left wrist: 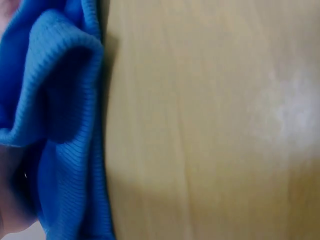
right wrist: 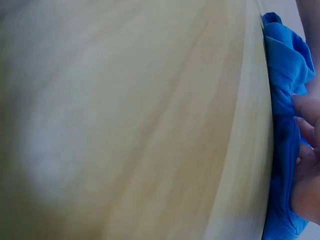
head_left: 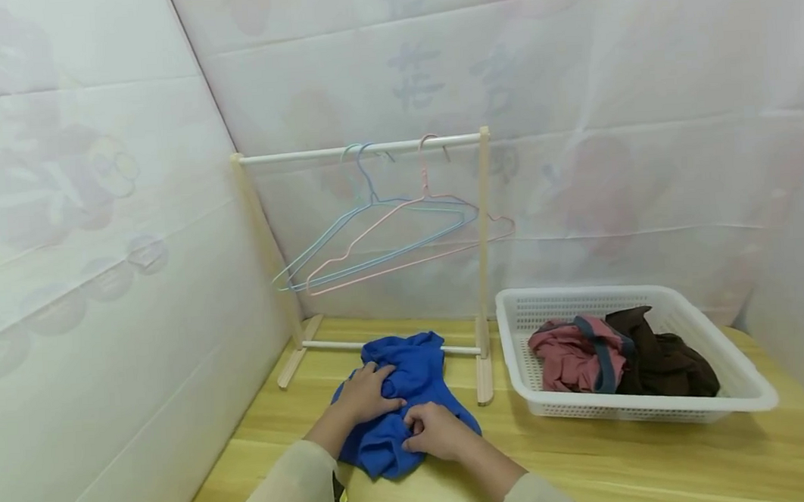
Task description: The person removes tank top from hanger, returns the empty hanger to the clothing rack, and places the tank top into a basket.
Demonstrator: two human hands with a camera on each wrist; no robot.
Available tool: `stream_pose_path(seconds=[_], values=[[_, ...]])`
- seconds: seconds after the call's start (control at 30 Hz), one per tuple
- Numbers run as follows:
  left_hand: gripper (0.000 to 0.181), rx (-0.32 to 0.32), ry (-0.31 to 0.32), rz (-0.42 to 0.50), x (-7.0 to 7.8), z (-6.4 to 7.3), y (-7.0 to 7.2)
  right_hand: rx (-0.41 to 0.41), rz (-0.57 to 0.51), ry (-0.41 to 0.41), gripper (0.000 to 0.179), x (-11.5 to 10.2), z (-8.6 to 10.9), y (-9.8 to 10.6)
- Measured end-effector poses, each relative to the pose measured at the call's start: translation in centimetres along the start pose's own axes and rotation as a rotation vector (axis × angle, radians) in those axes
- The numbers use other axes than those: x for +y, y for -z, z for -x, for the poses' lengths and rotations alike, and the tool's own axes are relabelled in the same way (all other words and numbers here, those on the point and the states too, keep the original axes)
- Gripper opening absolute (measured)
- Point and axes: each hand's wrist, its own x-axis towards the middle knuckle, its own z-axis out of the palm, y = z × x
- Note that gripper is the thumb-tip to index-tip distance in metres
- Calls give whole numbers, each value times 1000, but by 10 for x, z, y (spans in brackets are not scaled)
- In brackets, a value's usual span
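Observation:
A crumpled blue garment (head_left: 415,371) with ribbed edges lies on the wooden table, its far end over the rack's lower bar. My left hand (head_left: 365,395) rests on its left side, fingers spread over the cloth and thumb pointing right. Close by, my right hand (head_left: 439,431) has its fingers curled and pinches a fold of the fabric near the middle. In the left wrist view a ribbed opening of the garment (left wrist: 75,185) gapes beside the bare wood. The right wrist view catches the bent fingers (right wrist: 307,132) against the blue cloth.
Behind the hands stands a wooden rack (head_left: 487,277) with a white top rail (head_left: 301,155). Pink (head_left: 409,262), blue and green hangers hang from it. To the right, a white basket (head_left: 655,403) holds a red garment (head_left: 574,356) with grey-blue trim and a dark brown garment (head_left: 667,362).

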Motion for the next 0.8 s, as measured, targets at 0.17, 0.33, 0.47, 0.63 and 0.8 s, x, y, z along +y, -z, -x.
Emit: stream_pose_path(seconds=[0.17,0.33,0.47,0.63,0.8], values=[[64,-37,-15,16,7,0,6,62,5,-22,66,4,-4,-1],[72,-154,8,280,11,8,19,103,2,-39,113,3,-8,-1],[70,-273,-10,360,14,13,27,133,37,-66,117,1,-12,0],[52,-373,-35,302,16,13,34,169,101,-100,117,2,-18,2],[84,-479,-44,146,25,19,44,167,185,-157,109,1,-23,6]])
